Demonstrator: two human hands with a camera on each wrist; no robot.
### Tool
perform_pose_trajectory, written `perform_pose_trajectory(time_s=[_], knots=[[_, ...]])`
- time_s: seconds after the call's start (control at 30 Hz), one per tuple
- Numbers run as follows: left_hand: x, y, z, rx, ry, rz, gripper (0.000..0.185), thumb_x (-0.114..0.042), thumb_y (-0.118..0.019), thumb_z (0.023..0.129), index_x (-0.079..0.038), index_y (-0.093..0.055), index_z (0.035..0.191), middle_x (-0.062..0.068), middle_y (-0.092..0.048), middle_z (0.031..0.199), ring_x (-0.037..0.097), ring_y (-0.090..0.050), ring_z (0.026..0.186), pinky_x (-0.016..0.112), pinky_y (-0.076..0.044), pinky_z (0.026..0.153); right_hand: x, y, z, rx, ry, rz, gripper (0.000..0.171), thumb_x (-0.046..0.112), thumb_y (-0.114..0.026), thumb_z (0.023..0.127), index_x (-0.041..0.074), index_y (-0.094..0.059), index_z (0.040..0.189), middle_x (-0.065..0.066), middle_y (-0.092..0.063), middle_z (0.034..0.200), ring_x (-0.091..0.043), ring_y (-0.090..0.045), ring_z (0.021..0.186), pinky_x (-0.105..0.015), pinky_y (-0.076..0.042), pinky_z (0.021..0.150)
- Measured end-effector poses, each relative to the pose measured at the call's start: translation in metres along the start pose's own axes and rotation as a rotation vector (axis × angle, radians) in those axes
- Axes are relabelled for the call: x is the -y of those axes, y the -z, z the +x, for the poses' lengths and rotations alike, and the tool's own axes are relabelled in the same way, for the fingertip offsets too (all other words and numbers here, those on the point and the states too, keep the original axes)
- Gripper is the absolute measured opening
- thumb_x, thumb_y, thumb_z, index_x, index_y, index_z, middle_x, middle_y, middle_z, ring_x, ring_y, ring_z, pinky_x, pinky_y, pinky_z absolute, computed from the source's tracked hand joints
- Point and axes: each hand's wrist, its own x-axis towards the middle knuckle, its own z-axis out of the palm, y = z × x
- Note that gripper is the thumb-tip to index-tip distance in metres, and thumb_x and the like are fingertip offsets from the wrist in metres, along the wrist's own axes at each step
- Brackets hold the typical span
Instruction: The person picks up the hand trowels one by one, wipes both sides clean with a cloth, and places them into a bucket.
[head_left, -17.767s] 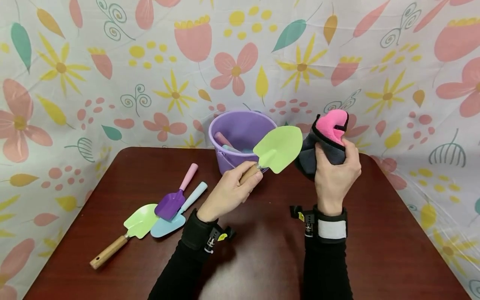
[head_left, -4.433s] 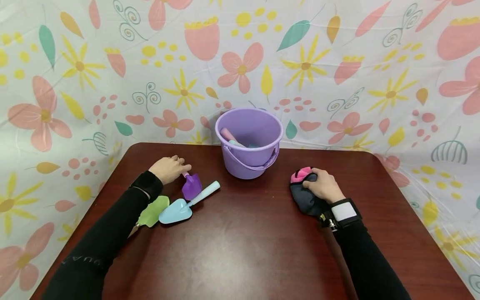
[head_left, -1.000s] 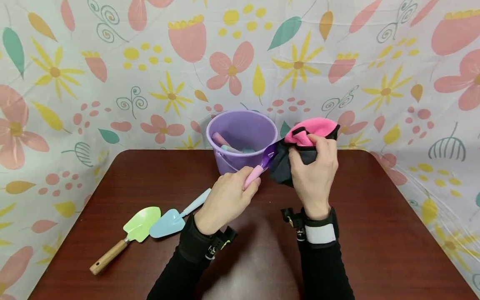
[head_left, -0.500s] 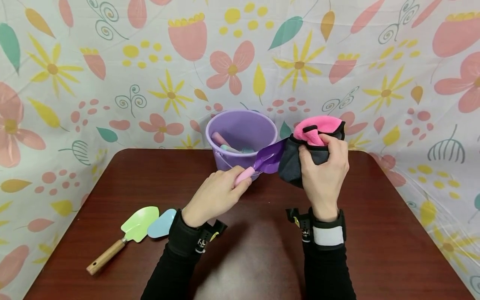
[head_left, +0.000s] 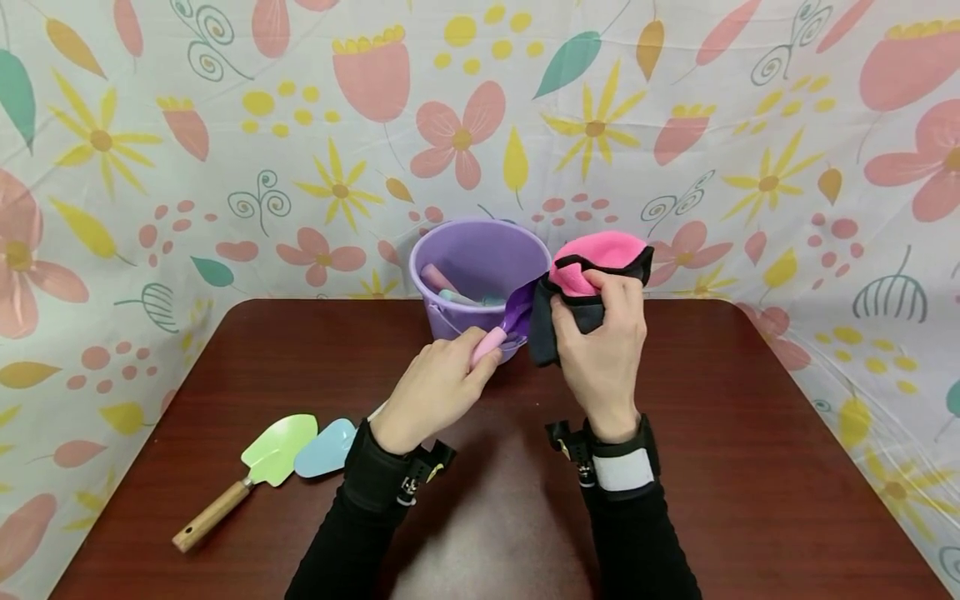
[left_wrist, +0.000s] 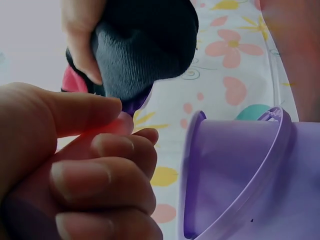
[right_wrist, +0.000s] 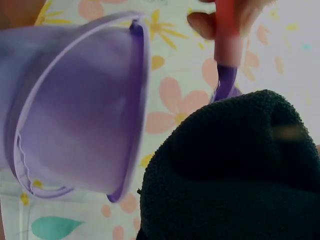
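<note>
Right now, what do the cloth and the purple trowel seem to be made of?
Cloth: soft fleece or terry, matte, pink and dark grey with a visibly nubby pile. Purple trowel: smooth, glossy blade, likely painted metal or plastic; its pink handle has a smooth coating, material unclear.

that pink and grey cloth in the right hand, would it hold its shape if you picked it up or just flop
Probably floppy: the cloth bunches and folds around the right hand and drapes over the purple trowel. Its fleecy nap, seen from the right wrist, suggests it's light and grippy rather than slippery.
</note>
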Motion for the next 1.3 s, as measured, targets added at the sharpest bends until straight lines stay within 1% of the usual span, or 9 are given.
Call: perform_pose_trajectory(time_s=[0.1,0.17,0.33,0.53,0.67,0.8,0.97,1.13,1.3], knots=[[0.0,-0.002,0.0,-0.014,0.008,-0.019,0.016,-0.028,-0.055,0.1,-0.015,-0.056,0.091,-0.002,-0.045,0.062,0.014,-0.048,0.054,0.03,-0.039,0.051,0.003,-0.005,-0.003,0.029,0.026,0.013,0.03,0.012,-0.075,0.082,0.001,-0.066,0.109,-0.015,-0.057,0.105,-0.026,-0.056,0.102,-0.04,-0.042,0.086],[0.0,-0.004,0.001,-0.028,0.014,-0.029,0.016,-0.029,-0.055,0.1,-0.014,-0.058,0.095,-0.002,-0.047,0.062,0.014,-0.049,0.054,0.03,-0.04,0.052,0.006,-0.008,-0.005,0.054,0.031,0.054,0.03,0.01,-0.076,0.081,0.002,-0.067,0.108,-0.013,-0.058,0.105,-0.025,-0.056,0.101,-0.039,-0.042,0.085],[0.001,-0.005,0.005,-0.06,0.029,-0.061,0.018,-0.027,-0.055,0.1,-0.012,-0.061,0.105,-0.001,-0.051,0.065,0.015,-0.052,0.057,0.031,-0.042,0.054,0.015,-0.011,-0.01,0.181,0.026,0.133,0.03,0.009,-0.077,0.08,0.005,-0.067,0.108,-0.008,-0.06,0.105,-0.022,-0.056,0.101,-0.038,-0.043,0.084],[0.003,-0.004,0.006,-0.042,0.024,-0.129,0.02,-0.028,-0.055,0.1,-0.013,-0.063,0.109,-0.003,-0.054,0.07,0.014,-0.052,0.061,0.031,-0.044,0.058,0.015,-0.002,-0.009,0.278,0.003,0.076,0.03,0.01,-0.076,0.08,0.006,-0.066,0.108,-0.007,-0.058,0.103,-0.02,-0.056,0.095,-0.038,-0.043,0.081],[0.005,-0.004,0.005,-0.058,0.014,-0.168,0.021,-0.028,-0.057,0.1,-0.013,-0.064,0.112,-0.003,-0.054,0.072,0.014,-0.052,0.064,0.032,-0.044,0.06,0.01,0.003,-0.005,0.324,0.029,0.065,0.032,0.008,-0.076,0.079,0.004,-0.065,0.109,-0.008,-0.058,0.103,-0.021,-0.055,0.094,-0.038,-0.043,0.081],[0.006,-0.005,0.005,-0.061,0.022,-0.186,0.021,-0.03,-0.057,0.099,-0.015,-0.065,0.112,-0.004,-0.055,0.072,0.013,-0.053,0.065,0.032,-0.044,0.061,0.005,0.006,-0.003,0.341,0.045,0.057,0.033,0.007,-0.077,0.078,0.004,-0.066,0.109,-0.009,-0.058,0.104,-0.021,-0.055,0.094,-0.037,-0.042,0.083],[0.007,-0.005,0.004,-0.057,0.026,-0.188,0.023,-0.03,-0.057,0.099,-0.014,-0.066,0.114,-0.004,-0.055,0.072,0.013,-0.053,0.065,0.033,-0.045,0.061,0.002,0.006,-0.003,0.341,0.03,0.033,0.032,0.006,-0.076,0.078,0.004,-0.066,0.108,-0.009,-0.058,0.103,-0.022,-0.055,0.095,-0.038,-0.042,0.083],[0.009,-0.005,0.004,-0.056,0.013,-0.18,0.024,-0.03,-0.058,0.099,-0.013,-0.066,0.115,-0.004,-0.055,0.071,0.013,-0.053,0.066,0.033,-0.045,0.063,0.001,0.006,-0.003,0.298,0.013,0.02,0.031,0.005,-0.076,0.078,0.003,-0.065,0.107,-0.011,-0.057,0.103,-0.024,-0.055,0.096,-0.038,-0.042,0.083],[0.008,-0.005,0.004,-0.042,0.01,-0.162,0.024,-0.029,-0.058,0.099,-0.013,-0.065,0.115,-0.003,-0.052,0.069,0.013,-0.052,0.063,0.032,-0.044,0.06,-0.003,0.007,-0.002,0.253,-0.011,0.0,0.03,0.006,-0.076,0.079,0.003,-0.065,0.106,-0.011,-0.057,0.103,-0.024,-0.054,0.096,-0.038,-0.042,0.082]])
